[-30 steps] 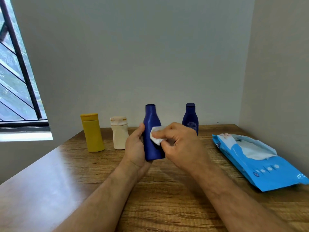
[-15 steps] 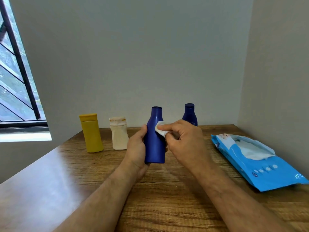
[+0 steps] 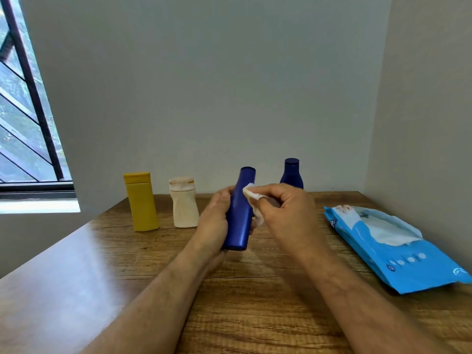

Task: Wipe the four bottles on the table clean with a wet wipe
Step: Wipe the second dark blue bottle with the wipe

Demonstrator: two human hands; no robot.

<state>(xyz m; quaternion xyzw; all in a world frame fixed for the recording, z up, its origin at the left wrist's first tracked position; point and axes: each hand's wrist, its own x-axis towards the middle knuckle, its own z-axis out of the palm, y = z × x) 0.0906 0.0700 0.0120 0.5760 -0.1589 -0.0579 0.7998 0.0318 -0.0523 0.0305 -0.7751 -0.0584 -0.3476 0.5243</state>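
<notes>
I am seeing the blue bottle [image 3: 238, 213] lifted clear of the wooden table [image 3: 255, 290], tilting with its cap end leaning right and away from me. The left hand [image 3: 214, 223] is gripping it around the lower body, thumb along the near-left side, fingers curling behind. The right hand [image 3: 286, 213] is pinching a white wet wipe [image 3: 251, 195] between thumb and fingertips, pressing it against the bottle's upper right shoulder; a fold of wipe is hanging beside the bottle. Both forearms are reaching in from the bottom edge. Standing along the back of the table are a yellow bottle [image 3: 141, 201], a cream bottle [image 3: 184, 202] and a dark blue bottle [image 3: 291, 173]. A blue wipes pack [image 3: 398, 246] is lying open at right. Grey walls are meeting in a corner; a barred window [image 3: 28, 98] is showing at left.
</notes>
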